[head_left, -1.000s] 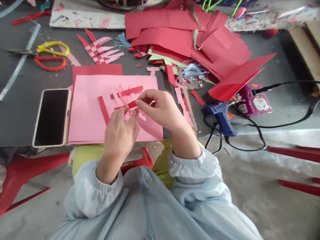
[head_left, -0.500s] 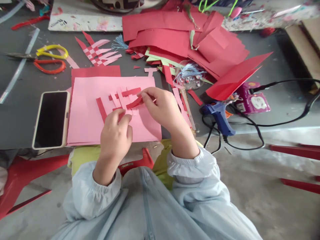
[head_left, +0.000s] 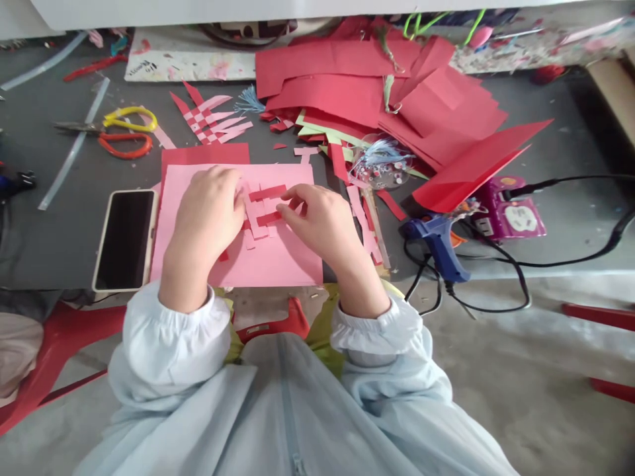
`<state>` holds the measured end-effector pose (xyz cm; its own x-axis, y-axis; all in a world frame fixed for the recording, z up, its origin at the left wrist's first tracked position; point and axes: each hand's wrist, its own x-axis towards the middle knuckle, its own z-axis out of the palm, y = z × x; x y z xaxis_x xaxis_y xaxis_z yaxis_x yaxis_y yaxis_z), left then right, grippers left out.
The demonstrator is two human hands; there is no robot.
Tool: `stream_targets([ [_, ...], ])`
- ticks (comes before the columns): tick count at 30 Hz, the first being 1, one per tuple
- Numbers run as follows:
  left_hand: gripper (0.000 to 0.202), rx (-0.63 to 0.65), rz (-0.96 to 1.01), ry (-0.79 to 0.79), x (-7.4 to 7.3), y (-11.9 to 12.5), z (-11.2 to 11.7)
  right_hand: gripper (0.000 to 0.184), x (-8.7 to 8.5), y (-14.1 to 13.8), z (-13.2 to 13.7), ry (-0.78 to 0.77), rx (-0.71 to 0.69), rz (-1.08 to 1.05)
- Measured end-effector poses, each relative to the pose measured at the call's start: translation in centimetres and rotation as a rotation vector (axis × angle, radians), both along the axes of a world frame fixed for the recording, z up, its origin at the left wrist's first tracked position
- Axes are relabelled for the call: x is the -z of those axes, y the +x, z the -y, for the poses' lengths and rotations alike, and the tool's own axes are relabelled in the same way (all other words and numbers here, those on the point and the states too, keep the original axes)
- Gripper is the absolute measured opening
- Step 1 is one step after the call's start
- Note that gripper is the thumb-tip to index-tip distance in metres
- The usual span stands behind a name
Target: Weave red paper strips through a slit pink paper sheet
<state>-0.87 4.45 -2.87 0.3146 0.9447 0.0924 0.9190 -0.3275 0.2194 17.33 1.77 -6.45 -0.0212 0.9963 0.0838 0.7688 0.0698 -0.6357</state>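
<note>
A small weave of red and pink paper strips [head_left: 262,210] lies on a pink paper sheet [head_left: 278,261] at the table's near edge. My left hand [head_left: 208,215] rests palm down on the weave's left side, fingers curled over the strips and pressing them flat. My right hand [head_left: 320,221] sits at the weave's right side, thumb and forefinger pinched on the end of a red strip. A red sheet [head_left: 206,154] pokes out from under the pink one.
A phone [head_left: 125,239] lies left of the pink sheet. Scissors [head_left: 119,129] and a finished woven piece [head_left: 211,119] sit behind. A heap of red paper [head_left: 387,86] fills the back right. A blue glue gun [head_left: 439,241] with cables lies at the right.
My left hand moved up from the near edge onto the weave's left side and flattened on it. The raised red strip in my right hand came down level with the weave.
</note>
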Motion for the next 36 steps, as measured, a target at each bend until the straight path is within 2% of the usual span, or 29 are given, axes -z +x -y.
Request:
stream_targets([
  [3,0.026,0.038,-0.071,-0.104,-0.1,0.3,-2.1,0.017,0.0,-0.3,-0.2,-0.035,0.014,-0.031],
  [7,0.026,0.061,-0.061,-0.133,0.2,0.0,-3.3,0.015,-0.1,-0.8,-0.4,-0.1,0.027,-0.064],
  [13,0.017,0.092,0.027,-0.173,1.0,-0.3,-3.5,0.011,0.0,-1.2,-0.6,-0.163,0.017,-0.086],
  [20,0.011,0.145,0.119,-0.159,1.9,-0.5,-3.7,0.01,0.2,-1.1,-0.6,-0.146,0.019,-0.113],
  [24,0.011,0.136,0.16,-0.207,1.7,-0.2,-3.6,0.009,0.1,-1.1,-0.5,-0.143,0.032,-0.099],
  [28,0.02,0.1,0.205,-0.247,1.3,-0.3,-3.4,0.01,-0.1,-1.1,-0.4,-0.171,0.02,-0.11],
  [33,0.029,0.049,0.228,-0.2,1.3,-0.7,-3.6,0.011,-0.1,-1.0,-0.2,-0.17,0.007,-0.118],
  [36,0.026,0.056,0.238,-0.184,1.3,-0.7,-3.8,0.01,0.0,-1.0,-0.2,-0.175,0.005,-0.116],
])
